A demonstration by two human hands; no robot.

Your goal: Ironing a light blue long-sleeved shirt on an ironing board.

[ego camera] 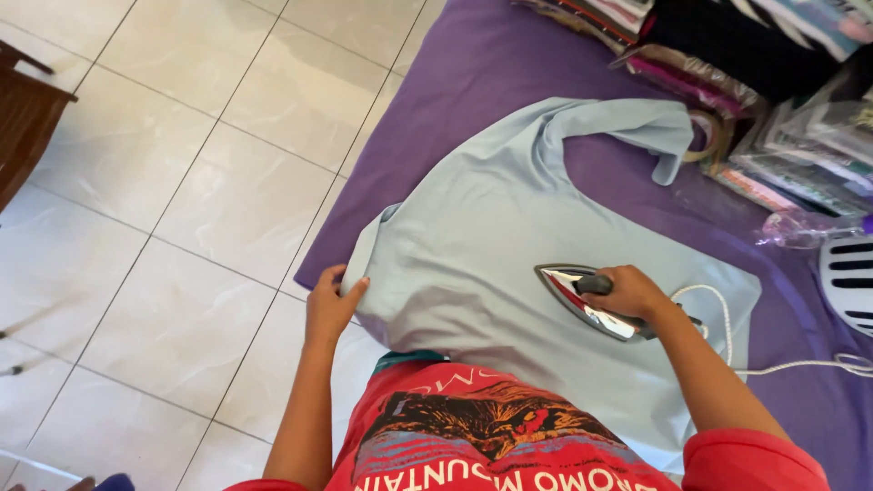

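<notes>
Head view, looking down over the person's red printed shirt. Nearest, the left hand pinches the near edge of a pale blue garment, fingers closed on the cloth and holding it taut at the border of the purple cover. The right hand is wrapped around the dark handle of an electric iron, whose mirror-bright, pointed metal body rests flat on the garment, tip aimed toward the left hand. A white braided cord loops away from the iron's heel.

Step in hand, as judged: pressing the body panel of the garment, which lies spread over the cover, smooth near the iron and softly creased elsewhere. A further stroke would call for steady tension from the left hand and a path clear of the cord.

Beyond, one sleeve curls back, rumpled and unflattened. Farther still, stacked folded fabrics and glossy plastic-wrapped packages crowd the cover's far edge; a white slotted object sits at right. Pale, veined, glossy floor tiles lie to the left.
</notes>
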